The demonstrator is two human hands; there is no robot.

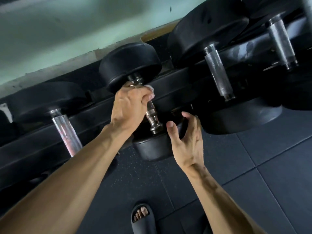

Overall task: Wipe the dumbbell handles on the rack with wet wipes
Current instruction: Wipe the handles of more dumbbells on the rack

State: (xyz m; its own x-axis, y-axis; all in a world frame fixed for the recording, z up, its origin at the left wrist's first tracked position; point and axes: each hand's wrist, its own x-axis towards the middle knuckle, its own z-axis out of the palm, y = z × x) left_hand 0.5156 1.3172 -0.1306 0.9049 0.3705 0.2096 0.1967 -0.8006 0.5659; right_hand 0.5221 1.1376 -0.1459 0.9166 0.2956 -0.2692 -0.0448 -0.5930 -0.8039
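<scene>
— Where is the wipe?

— Only a white corner of the wet wipe (150, 89) shows; the left hand (129, 107) curls round it and the dumbbell handle (148, 108), hiding most of both.

— And the right hand (187, 141)?

— Fingers spread and loosely bent, beside the near weight head (152, 149), holding nothing. Whether it touches is unclear.

— The rack (94, 112)?

— Dark, its edges cut off.

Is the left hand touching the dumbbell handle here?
Touching. The head view shows the left hand wrapped round the handle, with a wet wipe poking out under the fingers.
</scene>
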